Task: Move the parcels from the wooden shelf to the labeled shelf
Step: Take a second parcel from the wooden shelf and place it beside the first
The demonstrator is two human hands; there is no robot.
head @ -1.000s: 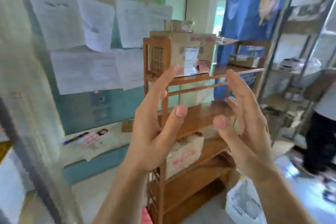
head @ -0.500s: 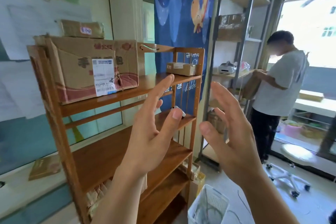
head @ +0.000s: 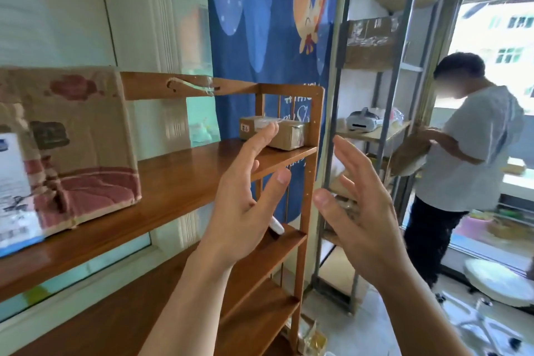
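Both hands are raised in the lower middle of the frame, palms facing each other with a gap of open air between them. The left hand (head: 239, 199) has its fingers spread wide and gently curled, holding nothing; the right hand (head: 361, 211) is likewise spread wide and empty.

The wooden shelf (head: 185, 179) fills the left and centre of the frame: smooth, glossy reddish-brown boards with square posts and a straight front edge. On its top board, at the far left, sits a large cardboard box (head: 69, 147), dented and creased, with red printing and a white paper label on its face. Toward the right end of the same board, close to the corner post, rests a small parcel (head: 286, 136), a flat brown cardboard block wrapped in shiny tape. The left fingertips overlap it in the view; whether they touch cannot be told. The board between box and parcel lies bare.

At the right of the frame stands a metal shelf (head: 384, 130) with thin grey posts and pale boards, beside a person in a white shirt (head: 474, 147).
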